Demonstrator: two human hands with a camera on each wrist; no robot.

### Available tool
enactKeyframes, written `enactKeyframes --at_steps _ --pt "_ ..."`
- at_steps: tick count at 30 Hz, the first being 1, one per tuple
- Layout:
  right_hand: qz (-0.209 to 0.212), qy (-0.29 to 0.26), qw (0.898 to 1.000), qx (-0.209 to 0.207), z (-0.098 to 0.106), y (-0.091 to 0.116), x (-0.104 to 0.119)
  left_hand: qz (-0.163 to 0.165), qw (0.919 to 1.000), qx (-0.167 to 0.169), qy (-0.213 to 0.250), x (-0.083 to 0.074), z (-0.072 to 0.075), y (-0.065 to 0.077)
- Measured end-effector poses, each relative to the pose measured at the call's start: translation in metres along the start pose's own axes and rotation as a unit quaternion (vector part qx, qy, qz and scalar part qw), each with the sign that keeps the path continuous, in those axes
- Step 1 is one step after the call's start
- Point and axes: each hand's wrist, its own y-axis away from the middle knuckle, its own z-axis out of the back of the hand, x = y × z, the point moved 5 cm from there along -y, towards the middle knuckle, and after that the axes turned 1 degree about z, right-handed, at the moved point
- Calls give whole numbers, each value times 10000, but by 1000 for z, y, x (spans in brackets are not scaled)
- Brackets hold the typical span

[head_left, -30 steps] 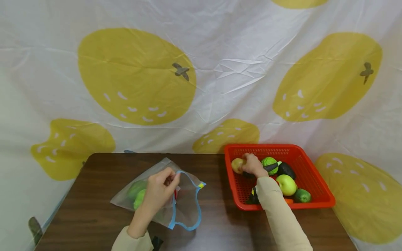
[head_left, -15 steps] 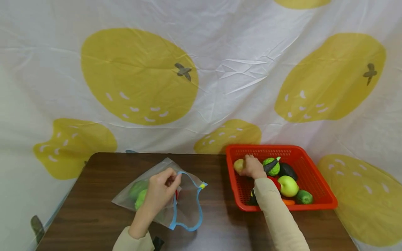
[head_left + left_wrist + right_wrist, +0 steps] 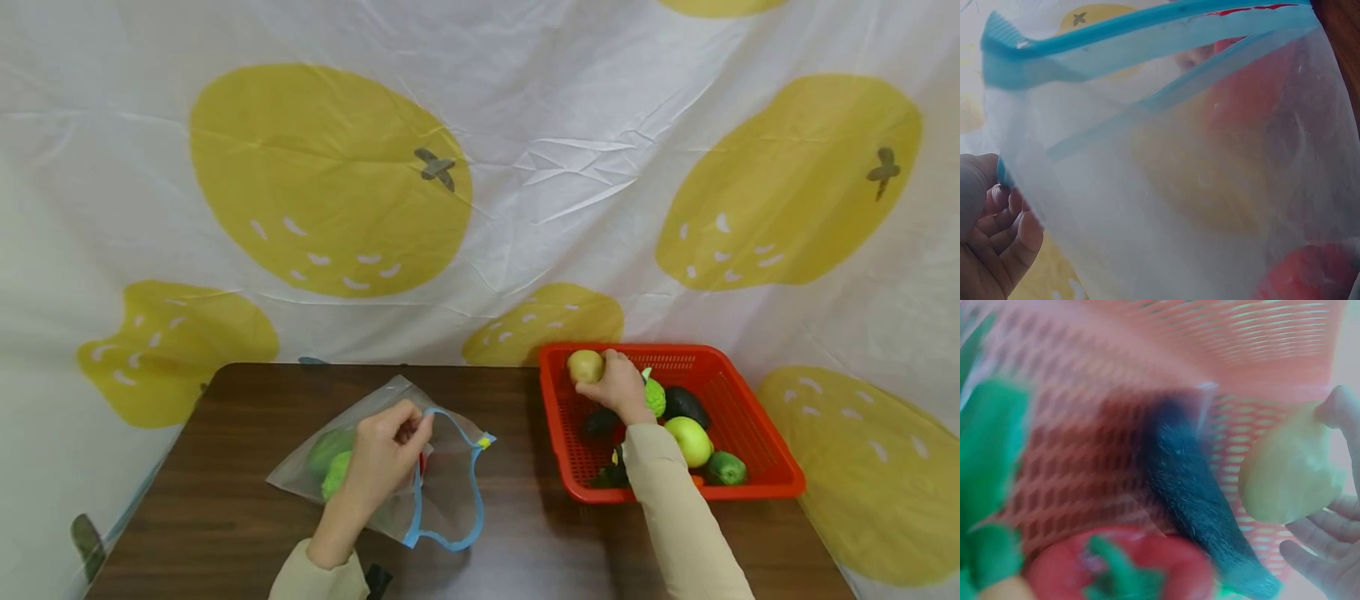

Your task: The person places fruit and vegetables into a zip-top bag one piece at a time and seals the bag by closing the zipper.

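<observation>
With my left hand [image 3: 382, 454], I pinch the blue-trimmed edge of a clear zip bag [image 3: 446, 479] lying on the table; its mouth gapes toward the right. Through the film show green produce [image 3: 330, 458] and, in the left wrist view, a red item [image 3: 1310, 275]. My right hand [image 3: 621, 390] grips a pale yellow, rounded piece of produce [image 3: 585, 367] over the back left corner of a red basket [image 3: 772, 487]. Thumb and fingers wrap its side in the right wrist view. Below it are a long dark vegetable [image 3: 1191, 487] and a red bell pepper [image 3: 1172, 565].
Also in the basket are a yellow-green apple [image 3: 690, 442], a bumpy green ball-shaped vegetable [image 3: 656, 398], a dark oval item [image 3: 686, 407] and a small green one [image 3: 726, 468]. A fruit-printed curtain [image 3: 570, 208] hangs behind the dark wooden table [image 3: 225, 517].
My right hand has lifted the pale yellow produce upward from lower in the basket, uncovering the dark vegetable beneath. The left hand and bag have stayed in place.
</observation>
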Motion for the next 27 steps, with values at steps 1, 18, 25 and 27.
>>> enactKeyframes --at_steps 1,18,25,27 --pt "-92 -227 9996 -160 7 1 3 -6 10000 0 1 0 0 0" --pt "756 -4321 8980 -350 39 128 158 58 10000 23 -12 3 -1 -2" --pt "1401 -4398 8870 -132 4 154 204 35 10000 64 12 0 -1 -3" --pt "1562 -4388 8847 -196 -15 155 207 43 9999 115 11 0 -2 -3"
